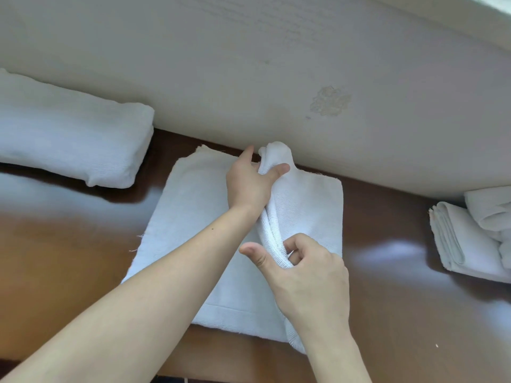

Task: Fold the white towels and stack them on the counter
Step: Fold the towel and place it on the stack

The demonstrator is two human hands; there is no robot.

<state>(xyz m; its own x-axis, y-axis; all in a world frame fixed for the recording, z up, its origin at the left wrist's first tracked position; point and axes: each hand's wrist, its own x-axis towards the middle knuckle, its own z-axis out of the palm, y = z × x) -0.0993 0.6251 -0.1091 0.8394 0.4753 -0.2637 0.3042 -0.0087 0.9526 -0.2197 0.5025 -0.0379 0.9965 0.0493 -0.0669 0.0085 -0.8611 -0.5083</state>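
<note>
While the white towel (193,217) lies flat on the brown desk (69,258) against the wall (276,64), the left hand (249,186) grips the far end of its raised middle ridge and the right hand (304,275) pinches the near end. A folded towel (69,134) sits at left, more towels (470,239) at right.

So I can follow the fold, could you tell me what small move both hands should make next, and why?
Probably lay the pinched ridge over flat: left hand and right hand grip its ends, while the rest of the towel lies flat on the counter.
</note>
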